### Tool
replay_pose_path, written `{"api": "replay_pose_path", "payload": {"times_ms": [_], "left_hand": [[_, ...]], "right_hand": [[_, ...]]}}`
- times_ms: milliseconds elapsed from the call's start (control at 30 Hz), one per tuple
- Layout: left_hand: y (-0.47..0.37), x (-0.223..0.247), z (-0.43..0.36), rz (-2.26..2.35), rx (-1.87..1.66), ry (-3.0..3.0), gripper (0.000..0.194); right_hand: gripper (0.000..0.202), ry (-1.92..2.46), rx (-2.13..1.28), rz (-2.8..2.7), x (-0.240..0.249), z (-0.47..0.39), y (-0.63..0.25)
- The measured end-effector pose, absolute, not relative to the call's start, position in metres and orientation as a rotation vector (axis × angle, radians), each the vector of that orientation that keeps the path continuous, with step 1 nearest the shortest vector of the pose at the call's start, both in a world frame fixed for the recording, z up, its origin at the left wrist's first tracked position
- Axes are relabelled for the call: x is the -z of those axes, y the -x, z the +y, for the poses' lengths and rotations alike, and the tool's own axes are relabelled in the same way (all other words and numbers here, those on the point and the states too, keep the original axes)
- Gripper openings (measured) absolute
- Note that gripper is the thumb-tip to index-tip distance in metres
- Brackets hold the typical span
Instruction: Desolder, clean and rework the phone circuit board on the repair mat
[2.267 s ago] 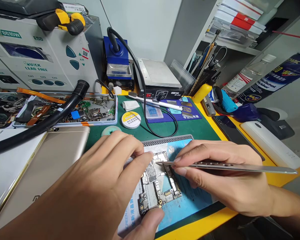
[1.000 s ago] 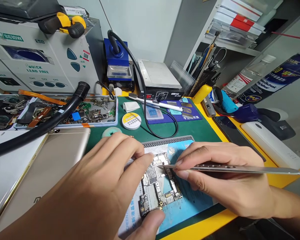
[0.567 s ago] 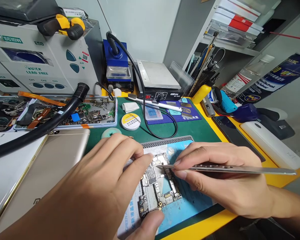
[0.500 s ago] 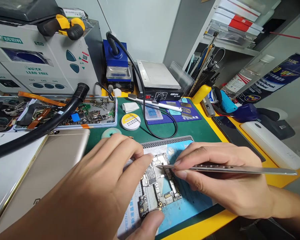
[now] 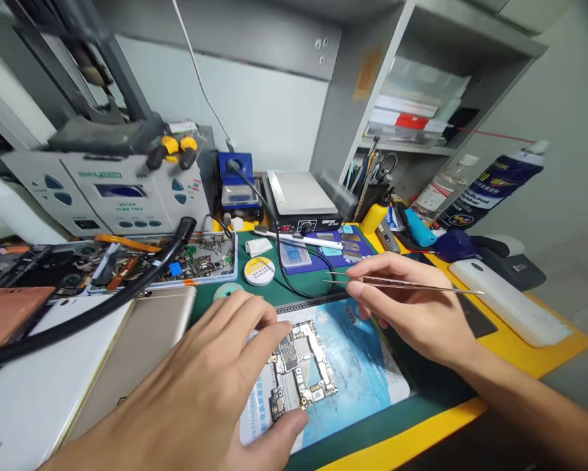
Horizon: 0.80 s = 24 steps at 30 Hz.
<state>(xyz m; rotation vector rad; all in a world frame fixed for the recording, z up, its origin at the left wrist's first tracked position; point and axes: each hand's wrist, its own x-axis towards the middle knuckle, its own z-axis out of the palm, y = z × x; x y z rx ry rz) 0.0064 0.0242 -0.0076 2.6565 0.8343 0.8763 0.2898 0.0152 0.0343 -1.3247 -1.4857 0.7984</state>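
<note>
A phone circuit board (image 5: 318, 376) lies on a blue and white printed sheet (image 5: 362, 373) over the green mat. My left hand (image 5: 225, 366) is at the board's left side, its thumb at the lower edge and a finger at the upper edge, gripping it. My right hand (image 5: 406, 301) pinches metal tweezers (image 5: 421, 285) above the sheet's upper right part. The tweezers' tips point left, apart from the board and slightly spread, with nothing visible between them.
At the back left stands a hot-air station (image 5: 127, 190) with a black hose (image 5: 102, 294) crossing the left side. A tray of boards (image 5: 210, 278), a round tin (image 5: 259, 270), a heating plate (image 5: 301, 193) and a white phone-like block (image 5: 509, 301) surround the mat.
My right hand has lifted the tweezers away from the board, up and back. The view has tilted upward, showing more shelf. My left hand remains at the board.
</note>
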Motion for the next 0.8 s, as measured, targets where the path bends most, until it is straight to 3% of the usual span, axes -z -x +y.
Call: {"api": "replay_pose_path", "payload": {"times_ms": [267, 500, 800], "left_hand": [[-0.007, 0.003, 0.029, 0.803, -0.742, -2.567, 0.040], [-0.008, 0.008, 0.033, 0.810, -0.751, -2.610, 0.043], [-0.008, 0.001, 0.034, 0.793, -0.728, -2.670, 0.039]], "right_hand": [[0.047, 1.395, -1.042, -1.437, -0.019, 0.043, -0.310], [0.054, 1.440, -0.970, -1.510, -0.024, 0.061, -0.331], [0.029, 1.809, -0.565, -1.651, -0.019, 0.072, -0.339]]}}
